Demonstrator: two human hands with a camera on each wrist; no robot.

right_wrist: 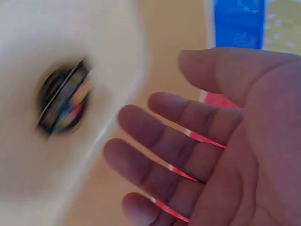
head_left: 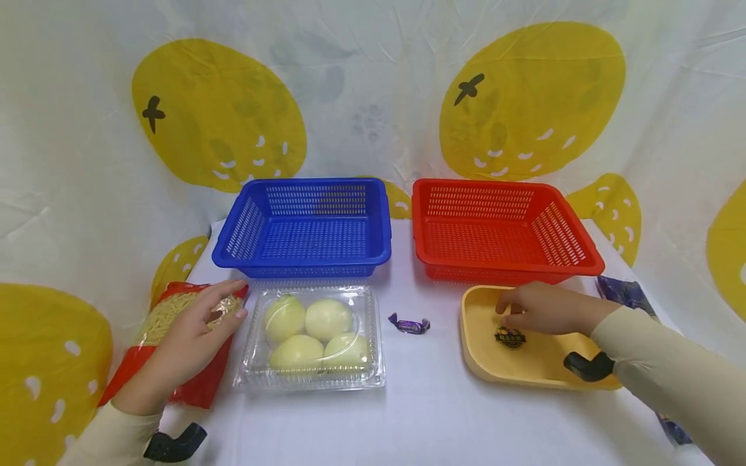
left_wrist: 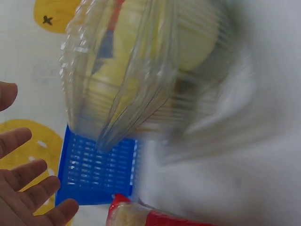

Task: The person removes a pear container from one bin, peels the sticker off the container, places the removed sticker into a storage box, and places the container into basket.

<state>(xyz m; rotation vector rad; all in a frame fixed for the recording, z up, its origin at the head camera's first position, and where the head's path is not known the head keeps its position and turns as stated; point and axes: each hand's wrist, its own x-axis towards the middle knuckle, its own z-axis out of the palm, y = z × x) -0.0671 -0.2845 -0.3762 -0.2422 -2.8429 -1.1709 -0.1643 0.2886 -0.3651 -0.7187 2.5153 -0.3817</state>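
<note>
My left hand hovers over a red and clear bag of pale, dry food, fingers spread and holding nothing. Just right of it sits a clear plastic clamshell box with several round, pale yellow fruits inside. In the left wrist view the box looms blurred beyond my fingertips. My right hand is over a shallow yellow tray with a dark printed logo. Its fingers are loosely bent and apart, with nothing between them.
A blue plastic basket and a red one stand side by side at the back. One purple wrapped candy lies between the clamshell and tray. Dark blue packages lie at the right edge, partly hidden by my right arm.
</note>
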